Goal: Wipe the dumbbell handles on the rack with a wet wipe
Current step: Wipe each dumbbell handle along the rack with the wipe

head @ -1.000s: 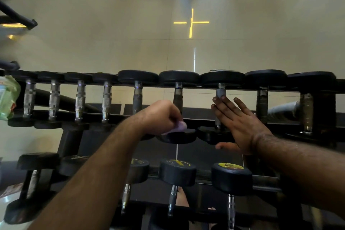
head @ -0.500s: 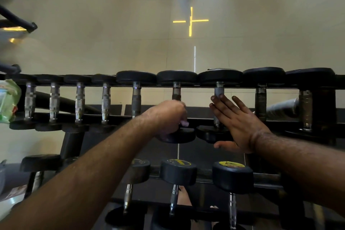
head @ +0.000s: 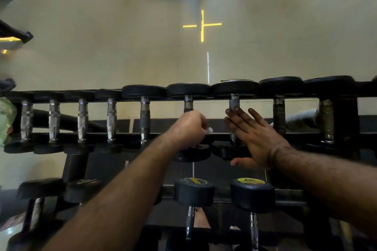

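Fingers (head: 201, 122) of the left hand (head: 187, 130) curl round a wet wipe (head: 209, 130) on a top-row dumbbell handle (head: 188, 103) of the rack (head: 220, 134). Right hand (head: 257, 138) lies flat, straight-fingered, across the neighbouring handle (head: 234, 103). Wiping looks mid-stroke; next, probably, shift the wipe to that neighbouring handle.

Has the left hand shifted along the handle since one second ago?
Yes. The left hand slid up the dumbbell handle, away from the near weight head toward the far one.
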Tool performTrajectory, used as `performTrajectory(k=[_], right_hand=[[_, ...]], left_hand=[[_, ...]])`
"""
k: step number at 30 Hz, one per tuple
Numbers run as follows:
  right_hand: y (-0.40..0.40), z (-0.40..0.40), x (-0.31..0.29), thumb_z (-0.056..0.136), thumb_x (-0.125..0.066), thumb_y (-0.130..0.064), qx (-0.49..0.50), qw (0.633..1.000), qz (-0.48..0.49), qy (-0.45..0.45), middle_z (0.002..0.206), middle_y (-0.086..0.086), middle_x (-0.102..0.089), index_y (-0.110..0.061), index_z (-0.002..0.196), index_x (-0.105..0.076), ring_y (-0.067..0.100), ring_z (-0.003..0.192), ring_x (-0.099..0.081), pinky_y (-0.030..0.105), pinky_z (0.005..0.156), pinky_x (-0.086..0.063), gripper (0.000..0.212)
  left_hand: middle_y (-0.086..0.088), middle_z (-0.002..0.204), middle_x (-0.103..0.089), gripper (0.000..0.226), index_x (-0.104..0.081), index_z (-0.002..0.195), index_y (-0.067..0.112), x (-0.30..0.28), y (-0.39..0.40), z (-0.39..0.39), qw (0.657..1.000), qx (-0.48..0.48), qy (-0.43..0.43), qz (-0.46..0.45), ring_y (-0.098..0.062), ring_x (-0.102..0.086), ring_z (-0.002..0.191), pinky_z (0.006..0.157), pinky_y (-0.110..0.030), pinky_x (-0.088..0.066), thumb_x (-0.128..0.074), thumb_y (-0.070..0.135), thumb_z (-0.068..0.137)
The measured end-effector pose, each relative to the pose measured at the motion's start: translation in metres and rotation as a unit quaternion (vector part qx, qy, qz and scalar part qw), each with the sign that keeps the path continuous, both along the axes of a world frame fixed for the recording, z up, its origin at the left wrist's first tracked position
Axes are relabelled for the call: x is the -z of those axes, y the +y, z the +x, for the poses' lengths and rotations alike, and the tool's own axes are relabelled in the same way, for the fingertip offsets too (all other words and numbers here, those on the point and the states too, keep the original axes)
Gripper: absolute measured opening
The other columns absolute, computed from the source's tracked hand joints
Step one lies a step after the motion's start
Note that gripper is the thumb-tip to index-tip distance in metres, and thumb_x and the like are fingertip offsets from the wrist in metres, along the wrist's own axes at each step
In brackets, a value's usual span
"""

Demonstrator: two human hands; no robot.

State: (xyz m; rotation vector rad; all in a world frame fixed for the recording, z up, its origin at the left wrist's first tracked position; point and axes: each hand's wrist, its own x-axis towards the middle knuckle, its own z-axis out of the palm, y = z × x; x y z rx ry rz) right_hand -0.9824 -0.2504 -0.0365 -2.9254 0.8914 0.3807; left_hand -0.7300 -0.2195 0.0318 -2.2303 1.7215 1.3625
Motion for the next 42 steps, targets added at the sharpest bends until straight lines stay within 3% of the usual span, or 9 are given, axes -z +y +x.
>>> performTrajectory(k=[5,8,17,23,29,32,34,40,42], right_hand=[[0.000,0.002,-0.001,0.088,-0.020,-0.099,-0.003,1.000,-0.007,0.001,0.178,0.017,-0.010,-0.006,0.167,-0.027,0.038,0.165,-0.009,0.063,0.127,-0.020,0.123],[-0.002,0.002,-0.002,0.088,-0.018,-0.099,-0.003,1.000,-0.005,0.006,0.178,0.016,-0.008,-0.006,0.168,-0.025,0.038,0.165,-0.007,0.064,0.128,-0.021,0.123],[-0.001,0.003,-0.005,0.088,-0.013,-0.098,0.004,1.000,0.002,0.021,0.179,0.014,-0.006,-0.008,0.169,-0.023,0.035,0.166,-0.004,0.061,0.130,-0.016,0.121],[0.005,0.013,-0.029,0.073,0.009,-0.103,0.061,0.991,0.089,0.079,0.172,0.001,0.035,-0.020,0.172,0.008,0.021,0.158,0.035,0.040,0.129,0.019,0.129],[0.045,0.086,-0.082,0.088,-0.052,-0.078,0.125,0.987,0.093,-0.024,0.176,0.002,-0.025,-0.024,0.164,-0.040,0.026,0.162,-0.020,0.044,0.131,-0.014,0.095],[0.072,0.160,-0.090,0.088,-0.068,-0.058,0.083,0.988,0.128,-0.012,0.141,0.003,-0.063,-0.025,0.139,-0.062,0.026,0.126,-0.058,0.045,0.109,-0.051,0.061],[0.085,0.203,-0.084,0.082,-0.074,-0.060,0.096,0.981,0.158,0.061,0.113,0.002,-0.067,-0.023,0.121,-0.070,0.025,0.102,-0.062,0.042,0.089,-0.058,0.053],[0.097,0.239,-0.055,0.097,-0.070,-0.027,0.131,0.976,0.051,0.166,0.131,0.016,-0.061,-0.010,0.134,-0.065,0.035,0.120,-0.054,0.055,0.098,-0.051,0.042],[0.097,0.238,-0.046,0.099,-0.065,-0.021,0.138,0.980,0.040,0.135,0.126,0.013,-0.065,-0.013,0.130,-0.069,0.034,0.119,-0.056,0.055,0.098,-0.050,0.032]], left_hand=[[-0.002,0.093,-0.071,0.018,-0.076,0.102,0.016,0.006,0.015,-0.010,0.986,0.140,-0.078,0.045,-0.022,-0.069,0.089,0.084,-0.039,-0.061,-0.070,0.033,0.099],[0.004,0.098,-0.073,0.005,-0.077,0.097,0.024,-0.021,0.008,0.030,0.991,0.096,0.031,0.087,-0.015,-0.069,0.092,0.081,-0.033,-0.059,-0.072,0.025,0.098],[0.005,0.099,-0.071,0.012,-0.078,0.102,0.021,-0.011,0.032,0.008,0.999,0.019,0.041,0.014,-0.010,-0.067,0.091,0.082,-0.030,-0.058,-0.075,0.031,0.095],[0.001,0.103,-0.073,0.025,-0.077,0.098,0.022,-0.052,0.063,0.062,0.982,-0.122,0.136,-0.044,-0.012,-0.069,0.099,0.080,-0.026,-0.056,-0.065,0.000,0.096],[-0.014,0.104,-0.076,0.024,-0.077,0.097,0.014,-0.057,0.091,0.100,0.890,-0.374,0.244,-0.097,-0.023,-0.075,0.093,0.069,-0.029,-0.060,-0.062,-0.005,0.097],[-0.015,0.114,-0.075,0.037,-0.075,0.116,0.012,-0.046,0.096,0.104,0.839,-0.446,0.296,-0.095,-0.027,-0.076,0.100,0.072,-0.033,-0.063,-0.058,-0.013,0.094],[-0.019,0.114,-0.075,0.044,-0.074,0.117,0.009,-0.037,0.098,0.106,0.799,-0.490,0.336,-0.094,-0.030,-0.077,0.099,0.071,-0.033,-0.063,-0.052,-0.019,0.091],[-0.023,0.115,-0.074,0.028,-0.072,0.117,-0.005,-0.021,0.109,0.113,0.685,-0.565,0.453,-0.084,-0.032,-0.073,0.103,0.080,-0.033,-0.062,-0.054,0.004,0.099],[-0.022,0.116,-0.075,0.027,-0.071,0.122,-0.002,-0.016,0.111,0.117,0.684,-0.567,0.453,-0.079,-0.028,-0.075,0.097,0.074,-0.033,-0.062,-0.066,0.006,0.096]])
